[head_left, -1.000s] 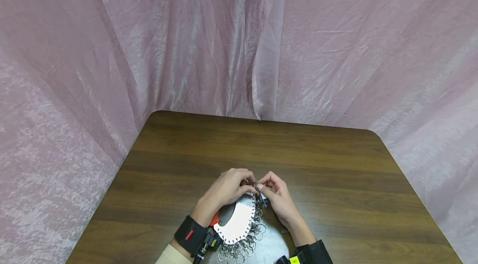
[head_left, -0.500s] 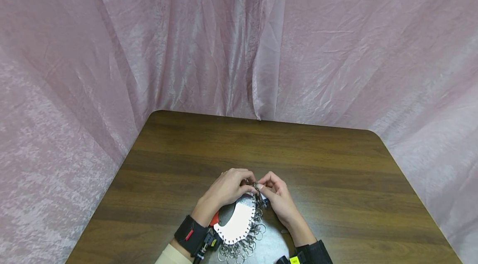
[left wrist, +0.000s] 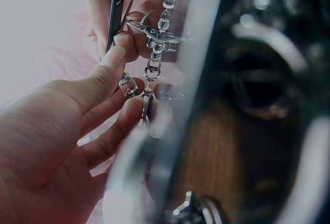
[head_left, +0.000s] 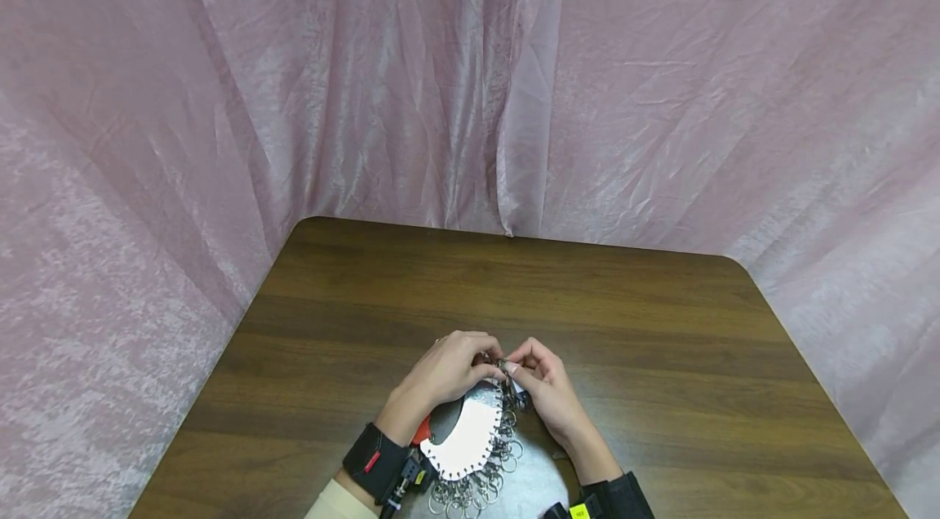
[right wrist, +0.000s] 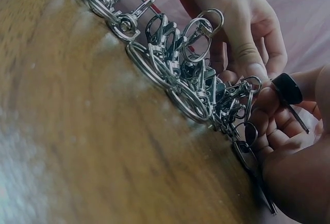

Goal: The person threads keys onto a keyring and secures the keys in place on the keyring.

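Observation:
A shiny curved metal plate (head_left: 464, 441) has small holes along its rim, with several swivel clasps and split rings (head_left: 470, 494) hanging from them. At its far end, my left hand (head_left: 450, 368) pinches a small key ring (right wrist: 253, 84) between thumb and fingers. My right hand (head_left: 547, 388) meets it there and pinches a black-headed key (right wrist: 287, 88), whose thin blade points away from the ring. Another dark key (right wrist: 252, 170) dangles from a ring beside the right hand. Fingers partly hide where key and ring meet. Close to the left wrist camera, the plate is blurred.
The brown wooden table (head_left: 514, 290) extends behind and beside both hands. A red piece (head_left: 423, 431) shows by the plate's inner edge, next to the left wrist. Pink curtains (head_left: 411, 78) hang along the table's far edge and sides.
Hardly anything differs. Both hands stay at the far end of the plate, with at most a tiny shift of the right fingers.

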### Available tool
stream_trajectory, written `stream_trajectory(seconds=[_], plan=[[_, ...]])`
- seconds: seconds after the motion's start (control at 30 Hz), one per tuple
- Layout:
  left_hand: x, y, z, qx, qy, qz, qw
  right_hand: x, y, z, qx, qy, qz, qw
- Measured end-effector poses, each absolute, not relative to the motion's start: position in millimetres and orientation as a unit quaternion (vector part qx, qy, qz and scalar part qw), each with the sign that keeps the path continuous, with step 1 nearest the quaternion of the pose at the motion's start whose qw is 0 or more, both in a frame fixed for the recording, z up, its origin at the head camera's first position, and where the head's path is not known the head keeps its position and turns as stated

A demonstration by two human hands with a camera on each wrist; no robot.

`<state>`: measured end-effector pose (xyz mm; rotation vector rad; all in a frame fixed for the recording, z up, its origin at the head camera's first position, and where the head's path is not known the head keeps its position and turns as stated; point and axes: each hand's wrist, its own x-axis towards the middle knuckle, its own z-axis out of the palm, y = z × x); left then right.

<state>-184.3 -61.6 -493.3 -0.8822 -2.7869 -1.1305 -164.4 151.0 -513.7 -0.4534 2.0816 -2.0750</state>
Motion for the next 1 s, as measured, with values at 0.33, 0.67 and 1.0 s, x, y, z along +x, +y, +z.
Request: stream_trajectory(seconds=[0.33, 0.67, 1.0], plan=[[-183.1, -61.3, -494.4, -0.281, -0.891, -0.357, 0.005, -163.7, 150.5, -511.3, -0.156, 0.696, -0.695, 0.090], [-183.7, -61.3, -494.6, -0.280, -0.891, -0.358, 0.005, -163.7, 151.1, -512.7, -0.153, 0.699, -0.693, 0.089], [-184.4, -61.6, -493.8, -0.280, -0.890, -0.359, 0.003, -165.6, 151.6, -513.3, -0.165, 0.694, -0.696, 0.087]])
